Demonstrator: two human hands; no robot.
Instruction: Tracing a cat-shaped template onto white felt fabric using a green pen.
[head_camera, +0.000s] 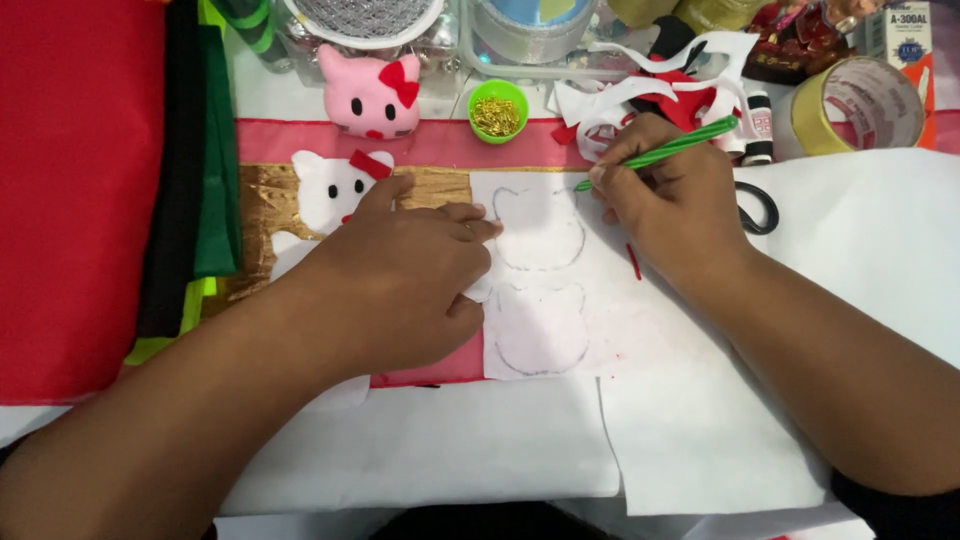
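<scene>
two cat-head outlines are already drawn on the white felt sheet (560, 290), left hand (400, 285) flat pinning it to the counter, right hand (670, 195) grip clamped on the green pencil (665, 150) at the upper outline, nothing cut yet.

A green pencil (665, 150) lies slanted in the right hand (672, 200), its point down at the upper right edge of a white felt sheet (600, 300) and its blunt end raised toward the far side of the table. The sheet lies flat, roughly square, and bears two pencilled outlines of a cat's head with ears, one above the other. The upper outline sits just beside the pencil's point; the lower one is near the sheet's near edge. The left hand (410, 275) rests palm down on the sheet's left edge, fingers spread toward the upper outline.
</scene>
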